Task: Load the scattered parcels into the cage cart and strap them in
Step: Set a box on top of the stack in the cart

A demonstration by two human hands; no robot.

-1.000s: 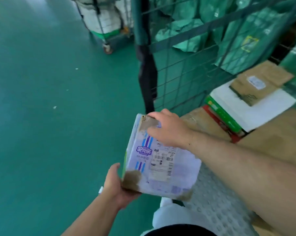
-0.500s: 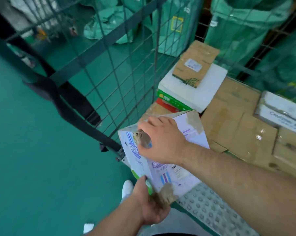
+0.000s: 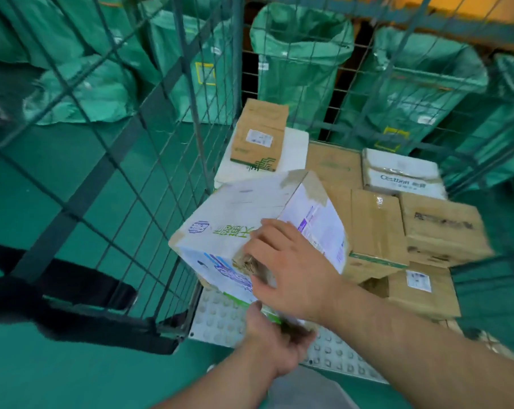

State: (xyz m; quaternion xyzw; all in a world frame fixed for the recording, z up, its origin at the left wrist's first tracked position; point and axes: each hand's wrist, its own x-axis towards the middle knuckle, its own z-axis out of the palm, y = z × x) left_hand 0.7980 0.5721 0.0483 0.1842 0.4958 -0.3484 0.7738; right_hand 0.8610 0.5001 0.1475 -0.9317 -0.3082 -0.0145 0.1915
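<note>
- The left hand (image 3: 276, 346) cups the lowest corner of the white parcel (image 3: 244, 214) from underneath, thumb up against its near face. The fingers below are blurred.
- The right hand (image 3: 291, 270) clamps the parcel's near upper corner, with the fingers laid over the top face and the thumb on the front face.
- The parcel is tilted, carried between both hands above the front edge of the cage cart's studded floor (image 3: 220, 323), just inside the open front.
- Bare floor plate shows under and left of the parcel, between the mesh side wall (image 3: 137, 178) and the brown boxes (image 3: 376, 231).
- A black strap (image 3: 81, 287) hangs outside the mesh wall, low on the left.
- To the right, brown boxes lie packed edge to edge, one overhanging a lower box (image 3: 421, 293).
- Behind the parcel, a small brown box (image 3: 258, 137) sits on a flat white box (image 3: 297, 149) in the far left corner. Whether the parcel touches them cannot be told.
- A white printed carton (image 3: 403, 175) lies against the rear mesh.
- Green sacks (image 3: 303, 60) stand beyond the cage.
</note>
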